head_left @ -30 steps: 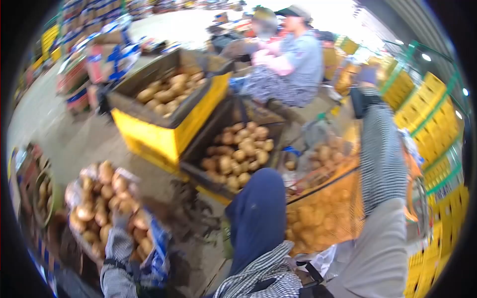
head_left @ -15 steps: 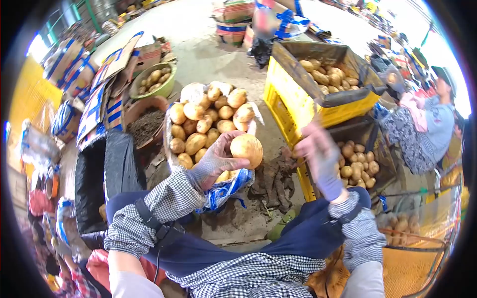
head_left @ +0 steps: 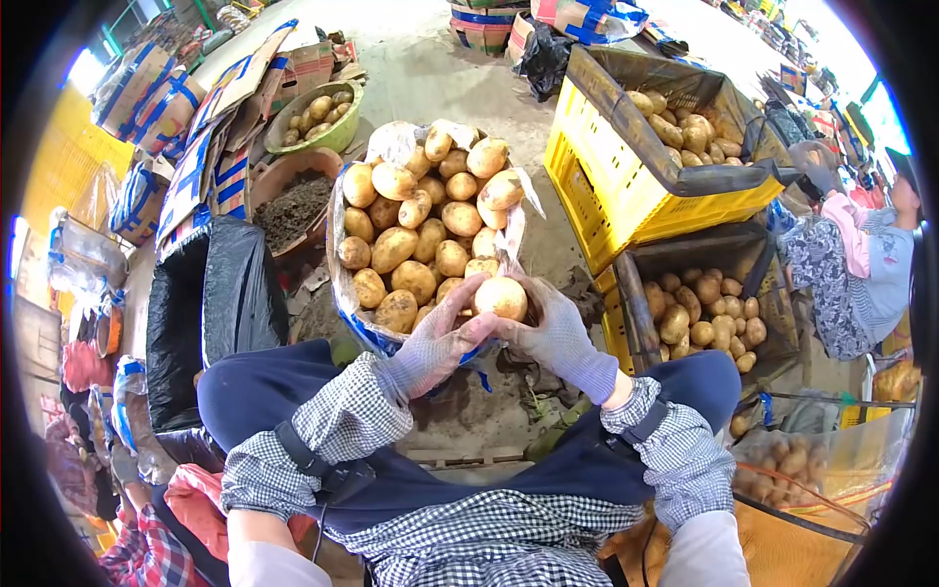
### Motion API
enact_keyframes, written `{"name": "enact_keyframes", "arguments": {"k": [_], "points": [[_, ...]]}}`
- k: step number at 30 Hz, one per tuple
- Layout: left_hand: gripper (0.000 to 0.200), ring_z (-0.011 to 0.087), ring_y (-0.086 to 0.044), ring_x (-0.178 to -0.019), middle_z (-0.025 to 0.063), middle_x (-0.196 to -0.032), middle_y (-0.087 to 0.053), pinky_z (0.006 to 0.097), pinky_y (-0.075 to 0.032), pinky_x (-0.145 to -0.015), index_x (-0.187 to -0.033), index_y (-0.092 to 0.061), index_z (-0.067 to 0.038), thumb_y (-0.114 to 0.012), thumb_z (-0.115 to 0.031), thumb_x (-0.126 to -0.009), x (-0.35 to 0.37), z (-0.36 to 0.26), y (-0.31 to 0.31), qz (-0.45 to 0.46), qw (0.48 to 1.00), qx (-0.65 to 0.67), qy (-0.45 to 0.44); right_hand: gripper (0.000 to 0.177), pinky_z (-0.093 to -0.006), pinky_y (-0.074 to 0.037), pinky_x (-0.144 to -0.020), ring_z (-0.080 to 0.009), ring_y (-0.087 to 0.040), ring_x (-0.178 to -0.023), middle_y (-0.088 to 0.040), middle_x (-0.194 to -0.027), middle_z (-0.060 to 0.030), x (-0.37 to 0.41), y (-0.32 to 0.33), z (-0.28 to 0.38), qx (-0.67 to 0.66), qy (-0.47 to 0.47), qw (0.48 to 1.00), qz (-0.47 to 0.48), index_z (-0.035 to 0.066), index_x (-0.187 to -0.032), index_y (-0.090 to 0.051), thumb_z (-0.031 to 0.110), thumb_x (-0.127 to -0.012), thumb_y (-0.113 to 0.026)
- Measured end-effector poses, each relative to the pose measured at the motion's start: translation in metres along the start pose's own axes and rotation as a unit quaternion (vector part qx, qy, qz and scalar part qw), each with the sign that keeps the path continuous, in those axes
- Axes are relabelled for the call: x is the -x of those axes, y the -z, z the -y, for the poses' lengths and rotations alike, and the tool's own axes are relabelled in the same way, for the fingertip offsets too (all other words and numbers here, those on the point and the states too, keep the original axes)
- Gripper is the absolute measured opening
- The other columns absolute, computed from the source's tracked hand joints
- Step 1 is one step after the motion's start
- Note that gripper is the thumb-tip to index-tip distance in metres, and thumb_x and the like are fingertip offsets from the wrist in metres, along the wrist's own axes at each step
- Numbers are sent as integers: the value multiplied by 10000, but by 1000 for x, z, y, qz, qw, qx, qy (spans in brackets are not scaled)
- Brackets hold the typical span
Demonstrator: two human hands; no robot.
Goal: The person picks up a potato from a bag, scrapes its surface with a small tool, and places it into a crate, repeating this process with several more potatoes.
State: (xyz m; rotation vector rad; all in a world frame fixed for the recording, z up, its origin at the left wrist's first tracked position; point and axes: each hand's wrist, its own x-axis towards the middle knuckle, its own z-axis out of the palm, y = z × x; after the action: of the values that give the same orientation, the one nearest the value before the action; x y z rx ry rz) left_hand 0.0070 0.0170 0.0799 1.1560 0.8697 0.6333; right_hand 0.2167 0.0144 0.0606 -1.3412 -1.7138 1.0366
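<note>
The left hand (head_left: 430, 342) and right hand (head_left: 559, 340) clamp their fingers on one potato (head_left: 502, 297) from opposite sides (neither is nearer), at the filled basket's (head_left: 342, 298) near edge, the potato's long axis hard to tell.

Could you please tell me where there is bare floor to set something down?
The widest bare floor lies beyond the potato basket, between the green bowl and the farther yellow crate. A narrow strip, perhaps enough for a hand, runs between basket and crate. The left is crowded with the black-lined box, clay bowl and cardboard.
</note>
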Motion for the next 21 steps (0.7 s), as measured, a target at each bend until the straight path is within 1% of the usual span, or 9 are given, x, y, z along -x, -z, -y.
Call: {"name": "enact_keyframes", "arguments": {"k": [1, 2, 3, 5, 7, 11, 14, 19, 21], "points": [[812, 218, -528, -1247, 121, -1439, -430, 369, -480, -1014, -1541, -192, -76, -472, -586, -976, 1, -3, 0, 21, 999, -41, -13, 738, -364, -481, -966, -252, -597, -1155, -614, -1176, -177, 1, -1, -1, -4, -54, 998, 17, 7, -1297, -545, 517, -805, -749], [808, 211, -580, -1179, 117, -1432, -439, 343, -531, -940, -1547, -181, -95, -471, -586, -975, -2, -4, -2, 14, 999, 21, 39, 671, -313, -525, -836, -189, -648, -995, -660, -1049, -150, 3, -5, -7, -114, 34, 993, 2, -9, -1253, -570, 565, -908, -617], [808, 211, -580, -1179, 117, -1432, -439, 343, -531, -940, -1547, -181, -95, -471, -586, -975, -2, -5, -1, 13, 999, 23, 43, 671, -313, -525, -836, -189, -648, -995, -660, -1049, -150, 5, -2, -9, -115, 30, 993, 4, -9, -1253, -570, 565, -908, -617], [806, 199, -633, -1089, 115, -1405, -470, 311, -562, -865, -1553, -175, -118, -469, -593, -972, 0, -11, -1, 24, 991, 109, 79, 668, -253, -515, -653, -119, -648, -783, -674, -924, -80, 7, 12, -9, -294, -174, 932, 124, -18, -1266, -560, 580, -981, -478], [795, 180, -664, -1011, 107, -1353, -521, 278, -576, -795, -1557, -171, -136, -462, -592, -974, -1, -13, -3, 5, 992, 109, 59, 673, -209, -481, -539, -61, -604, -651, -635, -810, -3, 5, 2, -14, -280, -116, 951, 67, -3, -1254, -572, 595, -1000, -397], [773, 162, -679, -928, 107, -1266, -572, 260, -585, -745, -1560, -157, -132, -450, -565, -990, -1, -8, 0, 0, 993, 99, 70, 699, -240, -537, -574, -81, -632, -710, -640, -829, -34, 6, 3, -13, -340, -132, 929, 59, -8, -1231, -578, 625, -977, -424], [736, 170, -672, -946, 124, -1235, -581, 281, -583, -787, -1556, -172, -114, -439, -528, -1009, 0, -8, -2, 2, 993, 88, 83, 712, -249, -552, -597, -94, -653, -760, -656, -897, -56, 8, 13, -8, -326, -222, 908, 140, -12, -1233, -572, 635, -964, -448], [678, 191, -650, -1012, 138, -1195, -603, 309, -560, -865, -1504, -271, -30, -456, -469, -1022, -7, -16, 14, 39, 996, 82, 3, 689, -290, -599, -635, -136, -673, -775, -669, -1008, -77, 5, 18, 8, -492, -207, 836, 127, 63, -1358, -474, 574, -913, -598], [606, 193, -645, -1021, 124, -1183, -613, 331, -543, -905, -1453, -361, -18, -493, -420, -1019, -23, -15, 39, -44, 995, 76, -43, 640, -368, -603, -655, -204, -678, -748, -671, -987, -81, -4, 33, 0, -539, -209, 810, 100, 86, -1297, -535, 581, -896, -601]]}}
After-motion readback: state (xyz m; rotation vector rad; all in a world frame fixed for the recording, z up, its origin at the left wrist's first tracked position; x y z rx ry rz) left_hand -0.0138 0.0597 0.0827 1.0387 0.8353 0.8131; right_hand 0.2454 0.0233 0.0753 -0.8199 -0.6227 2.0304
